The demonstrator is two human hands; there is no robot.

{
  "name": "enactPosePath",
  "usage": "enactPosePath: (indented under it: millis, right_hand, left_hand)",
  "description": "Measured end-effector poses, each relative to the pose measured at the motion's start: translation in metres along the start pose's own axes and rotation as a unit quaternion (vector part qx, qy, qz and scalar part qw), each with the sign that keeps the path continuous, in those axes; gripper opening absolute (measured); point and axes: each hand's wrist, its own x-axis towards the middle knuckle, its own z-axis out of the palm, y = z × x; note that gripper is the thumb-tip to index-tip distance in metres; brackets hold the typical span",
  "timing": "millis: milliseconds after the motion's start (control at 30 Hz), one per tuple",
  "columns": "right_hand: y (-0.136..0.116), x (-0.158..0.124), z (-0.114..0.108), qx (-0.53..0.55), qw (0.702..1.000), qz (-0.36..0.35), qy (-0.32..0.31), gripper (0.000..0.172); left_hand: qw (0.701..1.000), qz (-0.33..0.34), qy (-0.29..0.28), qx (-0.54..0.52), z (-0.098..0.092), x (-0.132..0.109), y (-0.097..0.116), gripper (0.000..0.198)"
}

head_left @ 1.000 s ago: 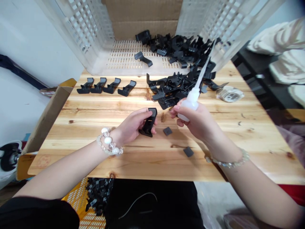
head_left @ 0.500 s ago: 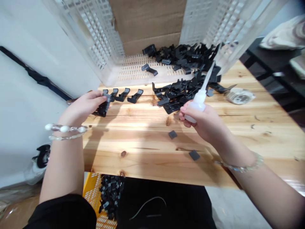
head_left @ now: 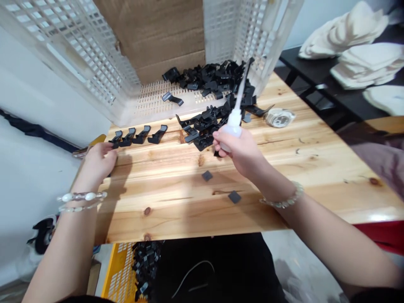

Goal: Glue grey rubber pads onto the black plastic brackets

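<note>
My right hand (head_left: 235, 147) is wrapped round a white squeeze bottle (head_left: 234, 122) with a long thin nozzle, its tip pointing up and away. Behind it lies a heap of black plastic clips (head_left: 205, 122). At the table's left end, my left hand (head_left: 99, 162) is closed, back upward, mostly covering a black plastic clip whose dark edge shows under the fingers. Just beyond those fingers, several black clips (head_left: 141, 134) lie in a row, each with a grey patch on its end. Two small dark grey squares (head_left: 207, 175) lie on the wood nearer me.
A white plastic crate (head_left: 126, 113) on its side, backed with cardboard (head_left: 158, 38), holds more black clips. A roll of clear tape (head_left: 280, 118) sits right of the heap. Below the wooden table (head_left: 176, 210), a yellow basket (head_left: 110, 273) contains small black pieces. White stacks (head_left: 368, 63) stand on a dark shelf.
The view has shifted, bringing more of the right side into sight. My left hand has drawn back from the row and lowered with its clip. My right hand keeps the bottle.
</note>
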Motion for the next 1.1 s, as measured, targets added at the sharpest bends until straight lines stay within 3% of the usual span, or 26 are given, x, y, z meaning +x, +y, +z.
enactPosePath:
  millis: [67, 100, 167, 233, 333, 433, 500, 633, 733, 833, 900, 967, 1100]
  right_hand:
    - [-0.001, 0.005, -0.003, 0.032, 0.997, -0.037, 0.060, 0.015]
    - [0.000, 0.008, -0.005, 0.044, 0.994, -0.054, 0.082, 0.014]
    - [0.001, 0.013, -0.010, 0.053, 0.990, -0.074, 0.104, 0.013]
    - [0.004, 0.017, -0.013, 0.051, 0.990, -0.076, 0.111, 0.013]
    - [0.009, 0.020, -0.015, 0.043, 0.992, -0.061, 0.106, 0.015]
    - [0.012, 0.022, -0.016, 0.034, 0.994, -0.039, 0.096, 0.016]
    - [0.013, 0.022, -0.015, 0.025, 0.995, -0.031, 0.091, 0.016]
    - [0.010, 0.018, -0.012, 0.002, 0.997, -0.021, 0.069, 0.014]
    - [0.009, 0.012, -0.007, -0.034, 0.999, 0.015, -0.002, 0.013]
    - [0.012, 0.005, -0.001, -0.063, 0.993, 0.050, -0.089, 0.015]
    - [0.017, 0.003, 0.001, -0.057, 0.987, 0.063, -0.135, 0.020]
    - [0.023, 0.002, 0.002, -0.041, 0.983, 0.084, -0.159, 0.024]
    - [0.027, 0.005, 0.000, 0.005, 0.982, 0.123, -0.145, 0.027]
  left_hand:
    - [0.990, 0.054, 0.095, 0.092, 0.036, 0.004, 0.019, 0.013]
    - [0.979, 0.080, 0.117, 0.144, 0.056, 0.009, 0.028, 0.024]
    - [0.969, 0.124, 0.091, 0.195, 0.096, 0.022, 0.042, 0.034]
    - [0.916, 0.221, 0.045, 0.331, 0.128, 0.040, 0.050, 0.042]
    - [0.854, 0.297, 0.033, 0.426, 0.152, 0.066, 0.056, 0.044]
    - [0.823, 0.301, 0.055, 0.479, 0.152, 0.080, 0.055, 0.037]
    - [0.819, 0.298, 0.073, 0.485, 0.145, 0.081, 0.053, 0.031]
    - [0.848, 0.329, 0.132, 0.395, 0.133, 0.063, 0.050, 0.029]
    - [0.890, 0.356, 0.162, 0.236, 0.133, 0.038, 0.050, 0.025]
    - [0.932, 0.344, 0.108, 0.038, 0.139, 0.015, 0.050, 0.016]
    - [0.937, 0.344, 0.056, -0.040, 0.141, 0.005, 0.049, 0.012]
    - [0.931, 0.358, 0.025, -0.060, 0.141, 0.000, 0.046, 0.013]
    - [0.917, 0.397, -0.016, -0.029, 0.135, -0.007, 0.043, 0.018]
